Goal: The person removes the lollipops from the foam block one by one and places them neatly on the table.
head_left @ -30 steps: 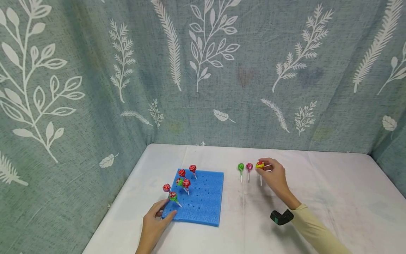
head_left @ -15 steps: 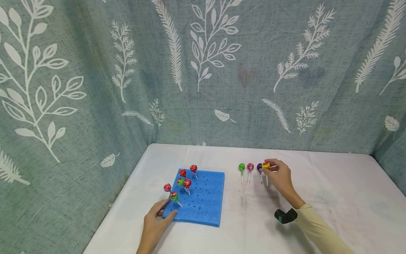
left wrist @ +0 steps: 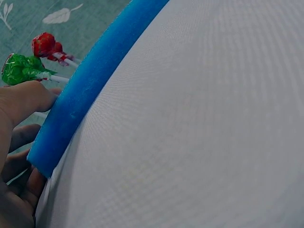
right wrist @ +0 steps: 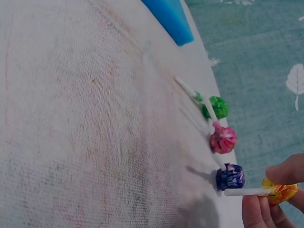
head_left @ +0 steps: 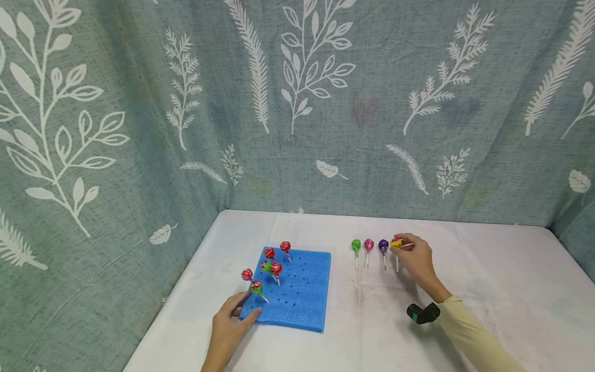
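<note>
A blue foam block (head_left: 302, 289) lies on the white table (head_left: 488, 289), with several red and green lollipops (head_left: 276, 268) stuck upright in its holes. My left hand (head_left: 248, 305) grips the block's near left corner, thumb on top, beside a green lollipop (left wrist: 19, 69) and a red one (left wrist: 43, 45). My right hand (head_left: 402, 247) pinches a yellow lollipop (right wrist: 280, 192) just above the table. That lollipop sits at the right end of a row of a green lollipop (right wrist: 219, 107), a pink one (right wrist: 223, 140) and a purple one (right wrist: 230, 176), all three lying flat.
Leaf-patterned teal cloth walls (head_left: 325, 103) close off the back and both sides of the table. The foam's edge (left wrist: 90, 80) fills the left wrist view. Bare tablecloth stretches to the right of the lollipop row and along the near edge.
My right hand has carried the yellow lollipop a little to the right, uncovering the purple one lying beside the pink. My left hand has stayed on the foam.
</note>
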A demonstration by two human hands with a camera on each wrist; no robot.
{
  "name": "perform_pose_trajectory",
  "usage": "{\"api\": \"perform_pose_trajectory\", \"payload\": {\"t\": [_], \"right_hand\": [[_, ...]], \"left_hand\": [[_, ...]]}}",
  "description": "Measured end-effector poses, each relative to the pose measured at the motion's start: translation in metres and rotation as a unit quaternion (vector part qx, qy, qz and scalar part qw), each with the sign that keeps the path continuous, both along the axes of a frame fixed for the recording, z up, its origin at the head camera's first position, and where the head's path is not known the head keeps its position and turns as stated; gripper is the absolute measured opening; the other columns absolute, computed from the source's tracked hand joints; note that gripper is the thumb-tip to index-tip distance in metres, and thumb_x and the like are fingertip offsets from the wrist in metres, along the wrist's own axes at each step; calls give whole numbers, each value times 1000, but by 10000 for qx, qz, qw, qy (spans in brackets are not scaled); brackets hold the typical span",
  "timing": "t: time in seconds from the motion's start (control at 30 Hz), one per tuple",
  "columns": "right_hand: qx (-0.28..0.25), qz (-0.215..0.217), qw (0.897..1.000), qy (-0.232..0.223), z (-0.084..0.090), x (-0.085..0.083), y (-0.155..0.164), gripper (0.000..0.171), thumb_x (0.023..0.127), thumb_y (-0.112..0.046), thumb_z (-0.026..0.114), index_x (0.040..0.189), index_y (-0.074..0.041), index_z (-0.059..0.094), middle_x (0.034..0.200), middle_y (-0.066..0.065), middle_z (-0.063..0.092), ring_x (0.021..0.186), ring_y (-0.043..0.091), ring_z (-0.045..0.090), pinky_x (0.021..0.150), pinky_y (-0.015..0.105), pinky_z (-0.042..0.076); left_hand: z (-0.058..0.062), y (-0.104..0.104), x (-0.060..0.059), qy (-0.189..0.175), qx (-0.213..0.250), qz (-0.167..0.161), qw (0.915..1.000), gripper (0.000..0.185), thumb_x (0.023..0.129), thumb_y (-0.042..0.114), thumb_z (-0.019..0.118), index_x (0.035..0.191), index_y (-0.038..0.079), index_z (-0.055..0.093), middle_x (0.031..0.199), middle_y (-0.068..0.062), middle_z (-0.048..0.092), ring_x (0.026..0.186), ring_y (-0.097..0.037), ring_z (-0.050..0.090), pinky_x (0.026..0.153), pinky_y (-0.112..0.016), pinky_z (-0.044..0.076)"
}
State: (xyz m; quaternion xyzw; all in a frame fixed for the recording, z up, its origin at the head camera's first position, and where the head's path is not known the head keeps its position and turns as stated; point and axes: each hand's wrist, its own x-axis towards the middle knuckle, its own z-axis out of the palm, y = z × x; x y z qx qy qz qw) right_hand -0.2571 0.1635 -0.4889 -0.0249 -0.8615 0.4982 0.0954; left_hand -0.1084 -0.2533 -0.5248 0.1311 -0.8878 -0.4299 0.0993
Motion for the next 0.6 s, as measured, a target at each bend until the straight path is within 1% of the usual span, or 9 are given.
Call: {"api": "perform_pose_trajectory", "payload": {"t": [0.13, 0.23, 0.3, 0.6], "right_hand": [[23, -41, 9999, -152, -3, -3, 2, 36, 86, -13, 67, 119, 0, 62, 102, 18, 60, 87, 29, 58, 58, 31, 51], [84, 20, 9997, -227, -3, -5, 4, 36, 87, -13, 66, 120, 0, 61, 104, 19, 60, 88, 30, 58, 63, 28, 50], [94, 48, 9996, -277, -3, -6, 5, 36, 87, -14, 66, 120, 0, 61, 105, 20, 60, 89, 31, 59, 63, 28, 50], [123, 51, 9982, -581, -5, -10, 8, 38, 87, -15, 67, 121, 0, 60, 108, 21, 58, 91, 31, 58, 60, 26, 49]], "left_hand": [[0, -1, 0, 58, 58, -15, 10000, 61, 75, 42, 77, 127, 17, 60, 129, -3, 56, 101, -15, 55, 84, -29, 48], [-1, -1, 0, 88, 62, -15, 9999, 60, 75, 41, 78, 127, 17, 60, 129, -3, 56, 101, -15, 56, 84, -28, 48], [-1, -1, 1, 93, 65, 1, 9999, 58, 76, 39, 79, 127, 17, 60, 128, -2, 56, 100, -15, 56, 83, -27, 48], [-1, -1, 0, -82, 85, 39, 9999, 55, 77, 34, 79, 127, 18, 60, 129, 0, 55, 101, -14, 55, 83, -25, 48]]}}
